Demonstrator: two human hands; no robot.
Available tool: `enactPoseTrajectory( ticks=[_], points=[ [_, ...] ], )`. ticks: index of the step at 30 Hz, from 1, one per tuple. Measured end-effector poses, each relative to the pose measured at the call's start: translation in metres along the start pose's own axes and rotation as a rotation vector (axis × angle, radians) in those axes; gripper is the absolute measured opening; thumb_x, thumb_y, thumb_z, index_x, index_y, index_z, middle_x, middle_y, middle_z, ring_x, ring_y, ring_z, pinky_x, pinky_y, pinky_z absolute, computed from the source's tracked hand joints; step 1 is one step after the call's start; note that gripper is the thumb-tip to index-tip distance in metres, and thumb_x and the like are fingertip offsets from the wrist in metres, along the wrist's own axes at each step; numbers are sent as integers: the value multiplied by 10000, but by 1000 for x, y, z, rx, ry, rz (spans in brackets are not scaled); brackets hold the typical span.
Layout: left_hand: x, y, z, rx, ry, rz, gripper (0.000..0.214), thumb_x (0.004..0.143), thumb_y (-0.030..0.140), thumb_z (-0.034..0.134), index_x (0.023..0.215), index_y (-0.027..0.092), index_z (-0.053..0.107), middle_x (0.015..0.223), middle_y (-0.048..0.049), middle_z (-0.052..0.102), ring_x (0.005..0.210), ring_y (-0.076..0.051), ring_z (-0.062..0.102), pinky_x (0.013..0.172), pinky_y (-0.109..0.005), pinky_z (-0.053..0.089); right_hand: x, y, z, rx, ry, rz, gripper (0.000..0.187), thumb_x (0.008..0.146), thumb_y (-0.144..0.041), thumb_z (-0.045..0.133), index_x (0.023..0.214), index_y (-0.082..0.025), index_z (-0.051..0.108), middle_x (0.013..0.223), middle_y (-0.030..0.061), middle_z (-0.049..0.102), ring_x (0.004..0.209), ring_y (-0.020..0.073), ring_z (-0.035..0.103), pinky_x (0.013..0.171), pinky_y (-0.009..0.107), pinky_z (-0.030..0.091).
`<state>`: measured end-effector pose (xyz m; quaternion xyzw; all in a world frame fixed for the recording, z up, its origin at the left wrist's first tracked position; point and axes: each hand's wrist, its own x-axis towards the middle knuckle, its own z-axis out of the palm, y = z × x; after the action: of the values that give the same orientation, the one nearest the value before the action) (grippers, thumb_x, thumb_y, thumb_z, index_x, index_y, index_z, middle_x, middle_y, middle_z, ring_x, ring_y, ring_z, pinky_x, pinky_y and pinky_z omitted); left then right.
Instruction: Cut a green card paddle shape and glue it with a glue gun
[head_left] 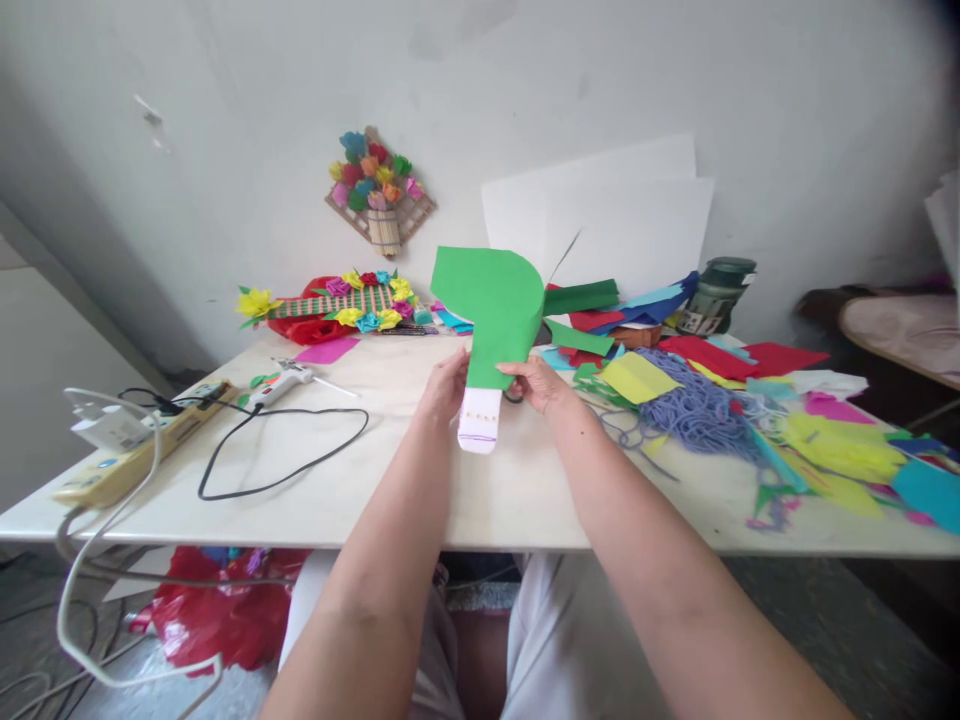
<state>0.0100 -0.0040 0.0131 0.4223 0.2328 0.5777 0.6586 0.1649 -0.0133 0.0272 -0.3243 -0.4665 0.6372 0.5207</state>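
A curled sheet of green paper (495,305) stands up over the middle of the table, wrapped round a white tube or cup (480,420) whose lower end shows below it. My left hand (444,385) grips the left side of the green paper and tube. Pinching the right edge of the same paper is my right hand (538,380). Both hands are closed on it, a little above the white tabletop (375,490).
A glue gun (279,380) with a black cord lies at the left near a power strip (127,450). Coloured paper scraps (840,440) and purple yarn (694,410) cover the right side. Paper-flower crafts (352,300) and white sheets (622,215) stand against the wall.
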Motion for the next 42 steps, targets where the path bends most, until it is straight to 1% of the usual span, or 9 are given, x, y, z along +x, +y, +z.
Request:
enactPoseTrajectory(
  ticks=[3,6,13,18,21,25,32,38,42],
  points=[
    [2,-2,-3,22,26,52,267,564,342,756,691,133,648,633,-24,661,562,-143,596,585,-269,460,0,0,-3,-20,-27,8,271,457,-183,738,648,-138,550,468,-37,531,373,48,372,337,180,219],
    [3,-3,-4,36,37,54,240,537,305,770,631,132,633,563,-1,626,494,-107,548,534,-245,429,1,1,-5,-27,-38,12,265,467,-183,731,662,-142,557,483,-34,542,373,50,369,334,183,213],
    [1,2,-3,135,128,93,274,499,335,778,630,134,645,569,0,618,499,-95,540,524,-229,420,4,5,-5,-118,12,11,210,514,-246,721,606,-134,568,463,-6,553,368,80,422,330,205,267],
    [1,4,0,196,220,144,301,471,362,782,611,136,641,533,10,594,500,-99,539,557,-251,443,7,8,-2,-130,81,3,204,578,-295,695,668,-143,594,533,25,619,425,118,506,353,215,333],
    [1,5,2,204,250,169,321,467,374,779,632,132,648,541,4,603,510,-107,548,581,-267,458,9,11,1,-131,131,35,208,565,-275,711,685,-146,602,551,25,638,439,125,536,384,223,384],
    [2,4,3,226,268,176,331,475,379,773,654,125,659,563,-13,621,527,-121,563,593,-283,466,11,13,4,-122,201,28,209,534,-244,738,659,-149,601,530,13,640,404,115,526,364,215,383],
    [2,3,5,253,266,175,322,491,379,772,663,129,665,567,-15,617,526,-119,556,586,-281,467,11,13,5,-116,250,-20,221,504,-240,766,628,-148,607,519,10,628,421,134,539,375,238,394],
    [1,4,3,270,179,105,361,507,352,776,785,144,679,661,-29,649,556,-128,580,590,-283,474,13,15,4,-78,265,-81,240,485,-234,772,649,-148,619,550,8,637,489,147,570,450,259,442],
    [2,3,0,269,138,87,382,490,323,785,809,143,674,719,-40,666,601,-149,606,606,-298,485,14,14,5,-77,295,-107,251,465,-227,777,645,-143,625,578,7,644,508,136,571,482,259,457]
  ],
)
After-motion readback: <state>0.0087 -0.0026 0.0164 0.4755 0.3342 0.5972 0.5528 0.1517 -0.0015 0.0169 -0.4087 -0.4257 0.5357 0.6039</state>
